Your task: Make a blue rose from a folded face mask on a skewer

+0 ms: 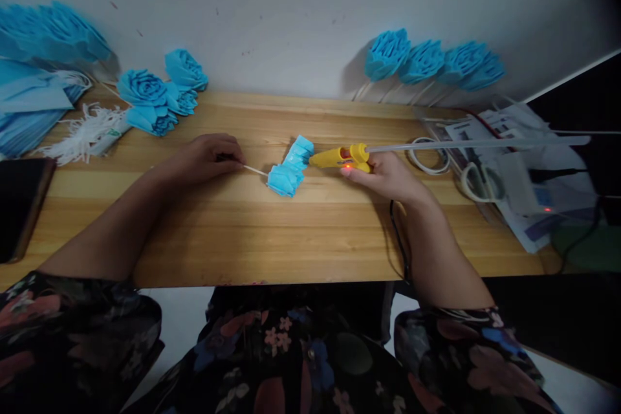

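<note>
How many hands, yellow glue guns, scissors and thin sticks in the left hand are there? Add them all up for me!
Hands: 2, left hand and right hand
Yellow glue gun: 1
Scissors: 1 pair
Thin stick in the left hand: 1
Total: 5

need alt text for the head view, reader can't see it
A person's right hand holds a yellow glue gun with its tip close to a blue strip, while the left hand pinches a thin stick running to the strip's bunched end. Blue flowers sit toward the back of the wooden table, left and right.
</note>
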`<state>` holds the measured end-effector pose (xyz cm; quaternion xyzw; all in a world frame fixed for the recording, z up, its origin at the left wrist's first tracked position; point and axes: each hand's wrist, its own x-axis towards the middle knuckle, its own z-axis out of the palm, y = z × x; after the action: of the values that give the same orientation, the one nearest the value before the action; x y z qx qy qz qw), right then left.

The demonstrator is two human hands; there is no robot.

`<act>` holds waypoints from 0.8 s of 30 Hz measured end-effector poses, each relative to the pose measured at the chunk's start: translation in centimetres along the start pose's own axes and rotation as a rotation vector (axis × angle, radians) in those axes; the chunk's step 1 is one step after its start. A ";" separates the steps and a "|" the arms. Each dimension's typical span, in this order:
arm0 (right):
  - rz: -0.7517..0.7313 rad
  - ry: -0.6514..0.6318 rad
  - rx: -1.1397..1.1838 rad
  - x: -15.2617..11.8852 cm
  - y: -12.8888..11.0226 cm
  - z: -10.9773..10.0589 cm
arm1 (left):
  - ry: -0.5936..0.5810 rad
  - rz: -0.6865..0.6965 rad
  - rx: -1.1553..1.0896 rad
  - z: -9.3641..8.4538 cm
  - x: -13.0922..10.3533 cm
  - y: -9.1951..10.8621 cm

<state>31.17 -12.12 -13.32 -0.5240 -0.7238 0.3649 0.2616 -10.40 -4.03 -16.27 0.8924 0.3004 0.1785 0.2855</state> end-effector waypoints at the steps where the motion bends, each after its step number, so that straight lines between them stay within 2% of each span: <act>1: -0.001 -0.004 0.000 0.0 0.0 0.0 | 0.002 0.002 0.002 0.0 0.0 0.0; 10: -0.013 0.005 -0.015 0.0 -0.4 -0.1 | -0.013 -0.007 -0.011 -0.3 0.1 0.5; 17: -0.005 -0.008 -0.009 0.0 -0.3 -0.1 | 0.021 0.021 -0.029 0.2 0.0 -0.1; 24: -0.021 -0.006 0.004 0.0 -0.5 -0.3 | -0.026 -0.009 -0.030 -0.2 0.0 0.4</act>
<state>31.06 -12.17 -12.72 -0.5146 -0.7292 0.3653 0.2644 -10.33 -4.17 -15.85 0.8889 0.2978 0.1701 0.3037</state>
